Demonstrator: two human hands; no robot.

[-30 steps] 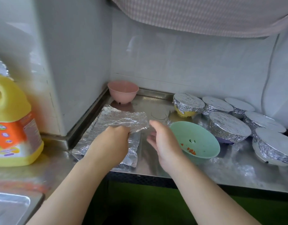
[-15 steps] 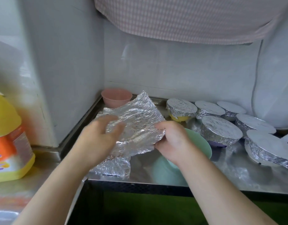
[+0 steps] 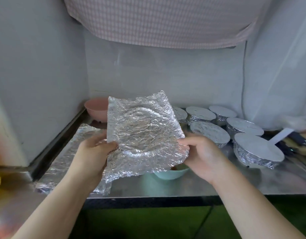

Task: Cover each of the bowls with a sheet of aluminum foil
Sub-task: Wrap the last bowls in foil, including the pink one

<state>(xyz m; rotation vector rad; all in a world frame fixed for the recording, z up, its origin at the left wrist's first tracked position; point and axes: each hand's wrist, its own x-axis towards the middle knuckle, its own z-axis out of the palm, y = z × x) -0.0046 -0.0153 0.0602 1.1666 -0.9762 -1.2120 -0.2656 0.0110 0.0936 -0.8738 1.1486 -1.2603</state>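
A crinkled sheet of aluminum foil (image 3: 141, 135) with a round imprint is spread in the air between my hands. My left hand (image 3: 91, 152) pinches its left edge and my right hand (image 3: 200, 154) pinches its right edge. Under the sheet sits a mint green bowl (image 3: 169, 173), mostly hidden, uncovered. A pink bowl (image 3: 95, 109) stands uncovered in the back corner. More foil sheets (image 3: 69, 157) lie flat on the steel counter at the left. Several foil-covered bowls (image 3: 257, 149) stand at the right.
The steel counter (image 3: 235, 183) ends in a front edge just below my wrists. White walls close the corner at left and back. A checked cloth (image 3: 162, 19) hangs overhead. A cord (image 3: 243, 83) runs down the wall. Dark utensils (image 3: 297, 140) lie at the far right.
Both hands have lifted one foil sheet off the pile and spread it out flat in the air above the green bowl, which is now mostly hidden.
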